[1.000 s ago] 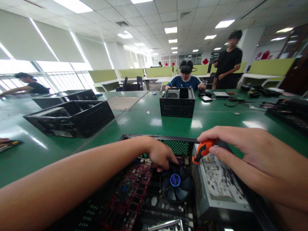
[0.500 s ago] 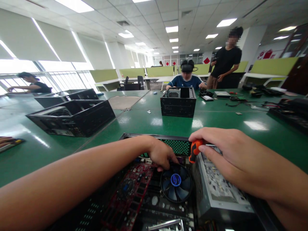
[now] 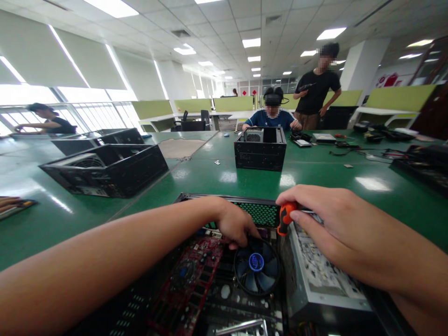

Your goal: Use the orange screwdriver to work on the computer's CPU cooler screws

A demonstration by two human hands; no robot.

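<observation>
The right hand [image 3: 327,226] pinches the screwdriver [image 3: 286,219]; the left hand [image 3: 235,226] curls at the fan [image 3: 256,262], its grip hard to tell. Keeping the fan steady should help.

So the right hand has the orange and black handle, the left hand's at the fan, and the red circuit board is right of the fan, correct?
Not quite: the head view shows the red circuit board left of the fan. The right hand does have the orange and black handle, and the left hand is at the fan.

Fan [image 3: 256,263] (blue-hubbed) inside case [image 3: 262,213]
</observation>
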